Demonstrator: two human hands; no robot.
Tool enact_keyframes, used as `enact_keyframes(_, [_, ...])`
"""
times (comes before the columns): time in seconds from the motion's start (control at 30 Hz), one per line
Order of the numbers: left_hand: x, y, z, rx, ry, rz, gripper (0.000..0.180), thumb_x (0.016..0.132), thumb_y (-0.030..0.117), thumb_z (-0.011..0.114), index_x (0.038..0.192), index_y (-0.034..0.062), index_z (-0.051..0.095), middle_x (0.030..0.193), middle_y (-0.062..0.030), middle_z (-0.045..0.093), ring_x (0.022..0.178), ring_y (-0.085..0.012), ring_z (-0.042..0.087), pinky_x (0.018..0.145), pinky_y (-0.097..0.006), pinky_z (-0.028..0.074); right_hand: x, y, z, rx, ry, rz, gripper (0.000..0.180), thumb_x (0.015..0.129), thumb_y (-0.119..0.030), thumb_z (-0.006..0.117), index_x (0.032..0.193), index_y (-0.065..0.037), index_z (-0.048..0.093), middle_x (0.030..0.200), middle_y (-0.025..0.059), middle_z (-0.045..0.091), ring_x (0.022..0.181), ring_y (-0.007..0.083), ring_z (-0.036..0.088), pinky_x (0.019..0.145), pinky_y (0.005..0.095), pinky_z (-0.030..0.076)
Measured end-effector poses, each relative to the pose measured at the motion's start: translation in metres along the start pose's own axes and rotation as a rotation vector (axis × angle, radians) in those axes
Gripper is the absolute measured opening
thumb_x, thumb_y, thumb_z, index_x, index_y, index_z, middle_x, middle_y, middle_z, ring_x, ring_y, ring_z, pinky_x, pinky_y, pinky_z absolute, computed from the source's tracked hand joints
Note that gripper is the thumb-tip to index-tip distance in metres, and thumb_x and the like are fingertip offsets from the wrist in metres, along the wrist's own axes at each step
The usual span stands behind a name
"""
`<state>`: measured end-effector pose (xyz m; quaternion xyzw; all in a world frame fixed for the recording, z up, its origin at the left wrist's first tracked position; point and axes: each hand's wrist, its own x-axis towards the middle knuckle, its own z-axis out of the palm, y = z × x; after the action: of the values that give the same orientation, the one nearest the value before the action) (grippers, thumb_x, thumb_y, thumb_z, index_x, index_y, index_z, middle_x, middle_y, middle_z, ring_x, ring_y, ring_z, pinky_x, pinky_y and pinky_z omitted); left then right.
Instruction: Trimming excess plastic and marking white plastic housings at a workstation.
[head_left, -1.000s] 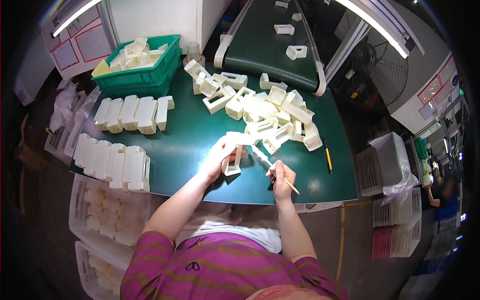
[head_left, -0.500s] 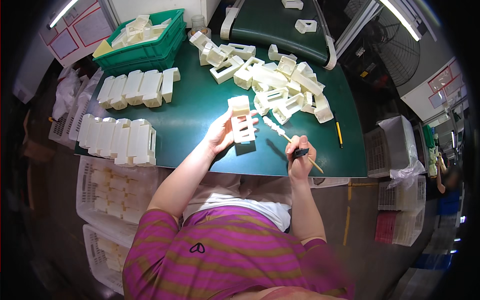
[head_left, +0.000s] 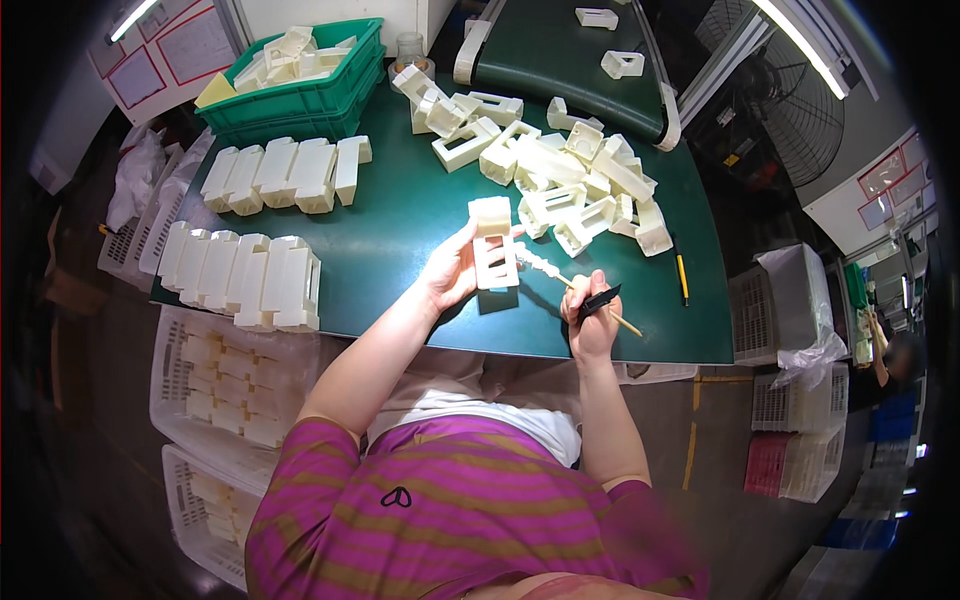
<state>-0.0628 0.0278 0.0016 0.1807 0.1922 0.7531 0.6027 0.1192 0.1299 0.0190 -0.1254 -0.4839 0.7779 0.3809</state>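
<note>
Closed around the side of a cream plastic housing [head_left: 492,217], my left hand [head_left: 452,270] holds it upright above the green table; window-like openings show in its face. Between the fingers of my right hand [head_left: 591,318] is a thin wooden stick [head_left: 626,324], its far end wrapped in lumpy white material [head_left: 537,262]. That white end is at the housing's right edge; whether they touch I cannot tell. A black piece [head_left: 600,300], its kind unclear, is also in my right hand. Past the housing lies a heap of similar cream housings [head_left: 553,160].
Two rows of cream housings [head_left: 240,278] stand at the left of the table [head_left: 390,220]. Behind them are stacked green crates [head_left: 300,98] and a glass jar [head_left: 410,48]. A conveyor belt [head_left: 560,60] ends at the back. A yellow pen [head_left: 682,278] lies right; white baskets [head_left: 165,375] stand below left.
My right hand has shifted slightly left, bringing the stick's white end up to the housing's right edge. The whole view has shifted a little.
</note>
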Motion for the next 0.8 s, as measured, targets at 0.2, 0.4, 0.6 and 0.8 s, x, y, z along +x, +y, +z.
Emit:
enact_keyframes(0.2, [-0.002, 0.003, 0.003, -0.080, 0.060, 0.057, 0.049, 0.088, 0.032, 0.044, 0.127, 0.0031, 0.039, 0.122, -0.0179, 0.049, 0.106, -0.0282, 0.052, 0.089, -0.042, 0.045, -0.002, -0.002, 0.006, -0.030, -0.027, -0.021, 0.048, 0.095, -0.032, 0.038, 0.057, -0.003, 0.044, 0.052, 0.0038, 0.041, 0.044, 0.0089, 0.035, 0.040, 0.0210, 0.025])
enact_keyframes(0.4, [0.001, 0.002, -0.002, -0.002, 0.103, 0.059, 0.054, 0.081, 0.029, 0.048, 0.127, 0.0016, 0.042, 0.085, -0.0071, 0.059, 0.074, -0.0160, 0.057, 0.066, -0.028, 0.049, 0.007, -0.003, 0.024, -0.025, -0.035, -0.102, 0.047, 0.095, -0.033, 0.038, 0.060, -0.003, 0.046, 0.054, 0.0036, 0.042, 0.045, 0.0082, 0.036, 0.041, 0.0210, 0.025])
enact_keyframes(0.6, [-0.002, 0.008, -0.019, -0.221, 0.050, 0.195, 0.047, 0.082, 0.026, 0.049, 0.120, 0.0001, 0.043, 0.071, -0.0055, 0.052, 0.071, -0.0174, 0.053, 0.061, -0.030, 0.047, 0.001, 0.013, 0.035, -0.010, -0.046, -0.099, 0.044, 0.095, -0.030, 0.040, 0.060, -0.003, 0.045, 0.056, 0.0044, 0.044, 0.046, 0.0093, 0.037, 0.042, 0.0208, 0.025])
enact_keyframes(0.8, [0.008, 0.000, -0.015, 0.256, 0.313, 0.084, 0.039, 0.085, 0.025, 0.052, 0.117, 0.0042, 0.048, 0.091, -0.0056, 0.056, 0.074, -0.0127, 0.055, 0.062, -0.026, 0.046, 0.002, 0.001, 0.007, 0.094, 0.013, -0.119, 0.042, 0.096, -0.028, 0.035, 0.061, -0.006, 0.041, 0.054, 0.0019, 0.036, 0.043, 0.0095, 0.031, 0.041, 0.0229, 0.024])
